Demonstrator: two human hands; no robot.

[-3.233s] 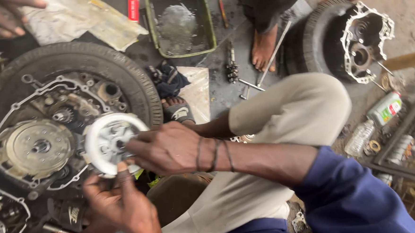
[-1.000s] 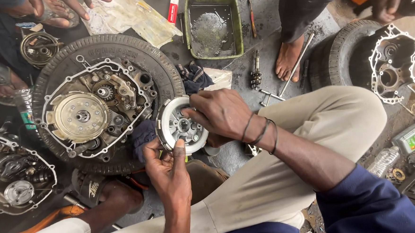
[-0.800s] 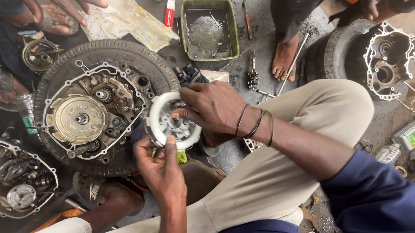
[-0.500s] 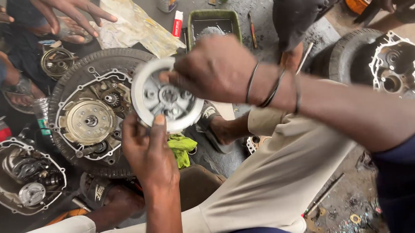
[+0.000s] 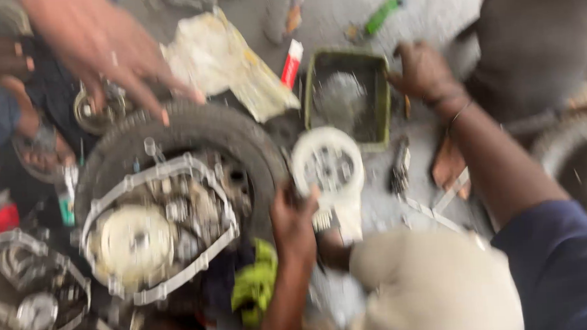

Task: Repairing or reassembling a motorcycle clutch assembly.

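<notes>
grey workshop floor, frame blurred; our left hand (image 5: 295, 220) fingers clamped on the round white clutch disc (image 5: 327, 164) beside the tyre (image 5: 191, 133); our right hand (image 5: 426, 71), fingers loosely apart, at the green tray (image 5: 311, 90)

We see engine case (image 5: 156, 226) sitting on tyre (image 5: 191, 133), round disc (image 5: 327, 163) just right of it, tray (image 5: 347, 98) behind disc, rag (image 5: 256, 284) probably under tyre's near edge.

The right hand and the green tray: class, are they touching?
Cannot tell. In the blurred head view the right hand sits at the rim of the green tray, but motion blur hides any contact or gap.
</notes>
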